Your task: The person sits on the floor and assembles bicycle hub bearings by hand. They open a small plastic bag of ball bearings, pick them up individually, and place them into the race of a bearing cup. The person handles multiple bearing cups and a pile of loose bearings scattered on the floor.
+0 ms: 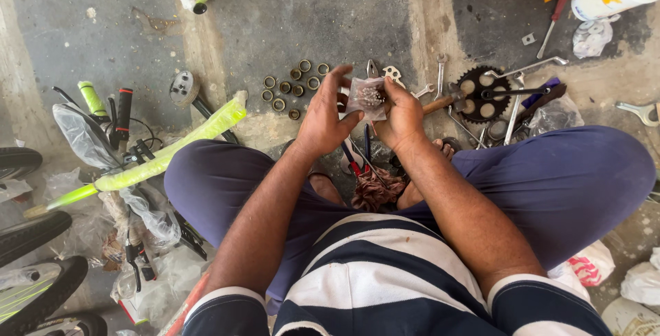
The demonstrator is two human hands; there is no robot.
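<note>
Gripping 1 small plastic bag (368, 97), left hand (323, 119) and right hand (402, 119) hover over stained concrete floor (103, 27).

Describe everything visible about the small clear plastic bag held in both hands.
The small clear plastic bag is thin, crinkled film, holding a cluster of small dark metal parts too small to identify. It is held up above the concrete floor, between the knees. The left hand pinches its left edge with spread fingers; the right hand grips its right side.
</note>
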